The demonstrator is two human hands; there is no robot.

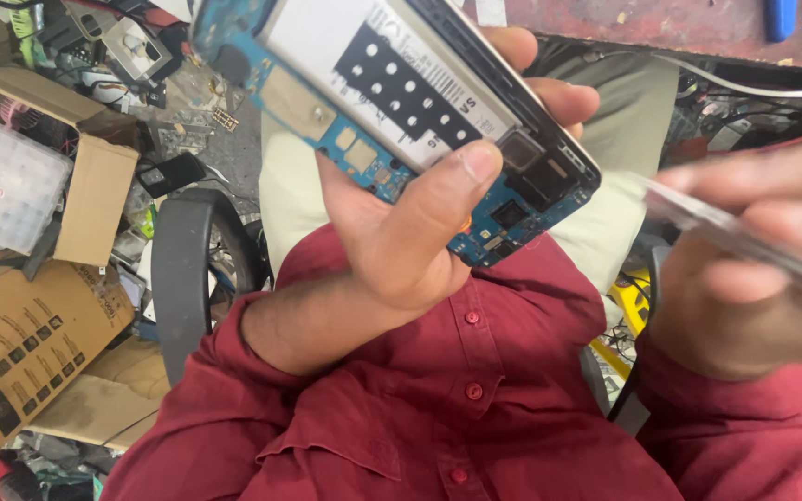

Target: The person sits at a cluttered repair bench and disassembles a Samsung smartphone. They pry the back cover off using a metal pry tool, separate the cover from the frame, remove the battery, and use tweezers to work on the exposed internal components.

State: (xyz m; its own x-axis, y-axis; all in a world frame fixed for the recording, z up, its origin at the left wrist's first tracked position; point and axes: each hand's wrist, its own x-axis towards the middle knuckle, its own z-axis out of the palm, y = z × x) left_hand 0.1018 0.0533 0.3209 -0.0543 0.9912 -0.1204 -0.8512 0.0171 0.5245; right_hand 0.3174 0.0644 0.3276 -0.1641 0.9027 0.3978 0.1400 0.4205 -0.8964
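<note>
Phone [401, 102], opened up with its back cover off, sits high in the head view, blue circuit board and white battery facing up. His left hand [410, 241] is wrapped around it, thumb pressed on the battery's lower end, fingers curled behind the far edge. Off to the right, blurred, the right hand [744, 269] pinches a thin clear-handled tool [744, 237], tip near the phone's lower corner. Red shirt [457, 417] below; cardboard boxes [30, 325] clutter the floor left.

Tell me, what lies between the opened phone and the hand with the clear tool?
In the head view, nothing solid: between the opened phone and the right hand show only beige trousers behind.
</note>
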